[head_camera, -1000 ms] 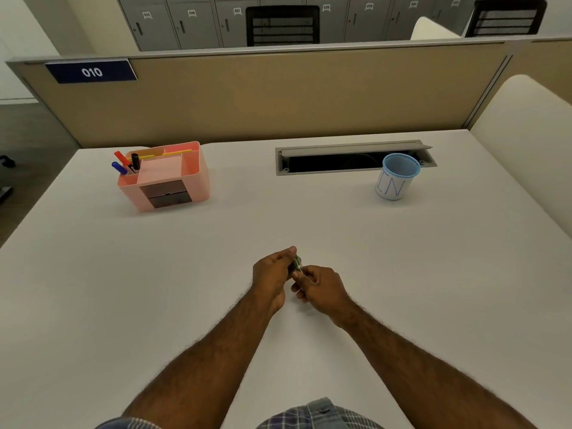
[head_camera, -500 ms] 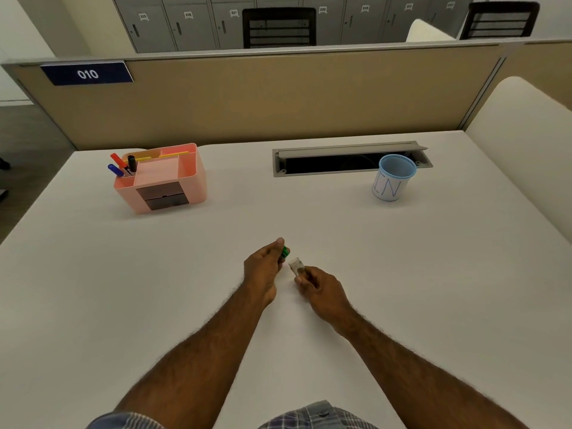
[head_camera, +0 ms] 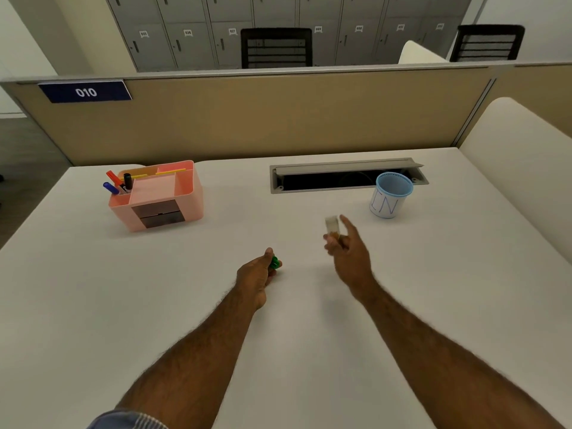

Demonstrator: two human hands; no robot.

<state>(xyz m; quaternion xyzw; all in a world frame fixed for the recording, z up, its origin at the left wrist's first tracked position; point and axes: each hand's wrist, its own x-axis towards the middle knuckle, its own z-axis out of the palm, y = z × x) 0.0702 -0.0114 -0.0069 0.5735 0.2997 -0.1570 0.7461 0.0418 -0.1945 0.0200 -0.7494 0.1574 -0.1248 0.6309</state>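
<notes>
Head view: left hand (head_camera: 254,274) curls round a green piece (head_camera: 274,262); right hand (head_camera: 349,253) pinches a clear piece (head_camera: 332,225) by its near end. It looks light, stiff, probably slippery plastic.

An office is shown: a white desk (head_camera: 93,305) is bounded by a beige partition (head_camera: 278,119) bearing a plate (head_camera: 86,92) marked 010, a cable slot (head_camera: 325,180) is set into the top, pens (head_camera: 116,181) are kept in an organiser (head_camera: 188,193), and numbered lockers (head_camera: 188,41) and chairs (head_camera: 276,48) are seen behind.
</notes>
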